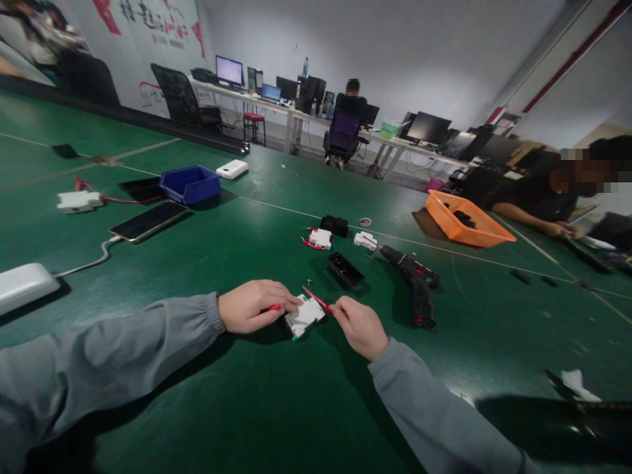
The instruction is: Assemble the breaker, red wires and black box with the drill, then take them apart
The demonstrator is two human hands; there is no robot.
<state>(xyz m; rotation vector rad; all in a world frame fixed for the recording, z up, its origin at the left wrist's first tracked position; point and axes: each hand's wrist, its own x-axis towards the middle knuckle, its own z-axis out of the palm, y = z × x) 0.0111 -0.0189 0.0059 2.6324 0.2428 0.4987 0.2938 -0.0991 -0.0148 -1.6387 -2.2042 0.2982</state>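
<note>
A white circuit breaker (305, 318) lies on the green table, with bits of green at its lower edge. The fingers of my left hand (257, 305) close on its left side, and a short red piece shows beside the fingertips. My right hand (359, 324) is closed around a thin red wire (318, 300) that slants up across the breaker's top right corner. Just beyond lie a tiny brass-coloured screw (309, 282) and a black tray (344, 270). Farther off are another white breaker with red wires (320, 238) and a third white breaker (365, 240).
To the right lies a black cordless drill (417, 283). An orange basket (467, 220) holds dark parts, near a seated person (538, 197). On the left are a blue bin (190, 185), a phone (151, 221) and a white power bank (24, 288) with a cable.
</note>
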